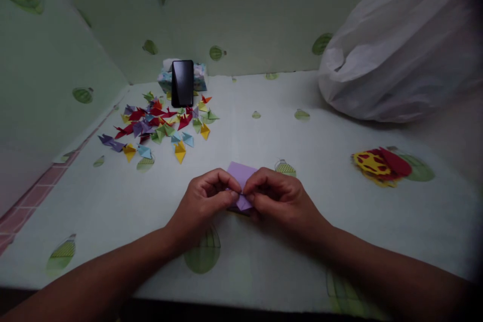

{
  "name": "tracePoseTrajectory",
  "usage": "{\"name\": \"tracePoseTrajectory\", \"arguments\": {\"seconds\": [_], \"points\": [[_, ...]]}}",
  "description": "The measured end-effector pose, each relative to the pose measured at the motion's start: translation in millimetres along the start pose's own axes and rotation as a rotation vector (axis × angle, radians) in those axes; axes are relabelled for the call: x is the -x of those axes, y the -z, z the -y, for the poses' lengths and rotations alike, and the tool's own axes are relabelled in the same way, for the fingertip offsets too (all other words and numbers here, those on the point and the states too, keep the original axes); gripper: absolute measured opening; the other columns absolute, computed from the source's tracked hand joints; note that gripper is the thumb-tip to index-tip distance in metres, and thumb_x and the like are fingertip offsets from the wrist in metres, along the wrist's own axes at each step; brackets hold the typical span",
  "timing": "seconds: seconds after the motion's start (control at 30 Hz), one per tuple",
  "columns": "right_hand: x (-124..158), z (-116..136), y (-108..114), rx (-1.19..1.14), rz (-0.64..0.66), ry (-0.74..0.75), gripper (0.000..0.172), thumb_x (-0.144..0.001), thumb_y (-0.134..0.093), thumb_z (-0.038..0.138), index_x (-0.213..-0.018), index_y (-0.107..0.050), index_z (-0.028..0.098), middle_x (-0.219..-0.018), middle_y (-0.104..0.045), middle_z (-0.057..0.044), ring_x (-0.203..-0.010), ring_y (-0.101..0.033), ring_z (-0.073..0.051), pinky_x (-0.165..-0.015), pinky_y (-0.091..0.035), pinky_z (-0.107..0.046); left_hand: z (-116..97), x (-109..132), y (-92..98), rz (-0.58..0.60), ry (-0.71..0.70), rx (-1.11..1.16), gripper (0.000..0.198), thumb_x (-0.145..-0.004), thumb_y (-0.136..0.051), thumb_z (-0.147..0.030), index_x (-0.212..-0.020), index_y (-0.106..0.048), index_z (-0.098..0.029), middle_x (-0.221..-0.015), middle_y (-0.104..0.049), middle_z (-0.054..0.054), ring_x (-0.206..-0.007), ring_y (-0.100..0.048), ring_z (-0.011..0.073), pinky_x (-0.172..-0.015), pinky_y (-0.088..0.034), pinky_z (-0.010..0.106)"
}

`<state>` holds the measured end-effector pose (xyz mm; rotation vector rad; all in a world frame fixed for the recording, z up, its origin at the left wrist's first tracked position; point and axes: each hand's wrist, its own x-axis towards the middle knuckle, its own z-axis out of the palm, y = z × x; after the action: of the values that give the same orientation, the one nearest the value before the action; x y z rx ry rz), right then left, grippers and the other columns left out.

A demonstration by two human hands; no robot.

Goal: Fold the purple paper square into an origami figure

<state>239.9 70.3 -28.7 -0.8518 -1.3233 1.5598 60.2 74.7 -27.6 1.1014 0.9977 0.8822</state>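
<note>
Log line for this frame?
left hand: pinches purple paper | right hand: pinches purple paper | folded pieces: heaped before phone

Two hands at lower centre — the left hand (204,201) and the right hand (281,198) — share one purple paper (241,175). One phone (182,83), one tissue box (199,78), one white bag (400,50), one red-and-yellow paper stack (381,166). The folded pieces (162,123), upper left, overlap too much to count.

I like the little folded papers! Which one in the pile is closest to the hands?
The yellow one at the front edge of the pile, nearest the left hand, which pinches purple paper. The others lie farther back toward the black phone.
</note>
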Motion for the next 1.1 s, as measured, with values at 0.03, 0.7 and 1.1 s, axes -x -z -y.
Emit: {"name": "tracePoseTrajectory", "arguments": {"seconds": [0.03,0.7,1.1], "points": [[0.2,-0.6,0.0,-0.022,-0.002,-0.018,0.008,-0.076,-0.060,0.011,-0.075,-0.060,0.018,-0.065,-0.058,0.004,-0.050,-0.054,-0.007,-0.048,-0.044,-0.019,0.9,0.2,0.5,0.002,0.005,0.010,0.005,-0.077,-0.071,-0.017,-0.079,-0.067,-0.018,-0.070,-0.064,-0.001,-0.066,-0.057,0.0116,-0.064,-0.046,0.023],[0.6,-2.4,-0.4,0.020,-0.044,-0.058,0.009,-0.082,-0.063,0.019,-0.087,-0.055,0.020,-0.063,-0.055,0.005,-0.054,-0.056,-0.009,-0.050,-0.046,-0.021,-4.2,0.9,-2.3,-0.042,-0.025,-0.049,0.013,-0.077,-0.076,-0.027,-0.082,-0.068,-0.017,-0.073,-0.067,0.000,-0.066,-0.060,0.0120,-0.063,-0.050,0.023],[-0.3,-2.8,2.5,0.217,-0.030,0.022,0.014,-0.086,-0.061,0.026,-0.076,-0.055,0.018,-0.062,-0.052,0.003,-0.054,-0.047,-0.009,-0.049,-0.038,-0.022,-4.8,-0.1,-3.8,-0.063,-0.096,-0.111,0.012,-0.077,-0.076,-0.023,-0.087,-0.070,-0.018,-0.076,-0.071,0.001,-0.069,-0.066,0.0132,-0.065,-0.055,0.024]]}}
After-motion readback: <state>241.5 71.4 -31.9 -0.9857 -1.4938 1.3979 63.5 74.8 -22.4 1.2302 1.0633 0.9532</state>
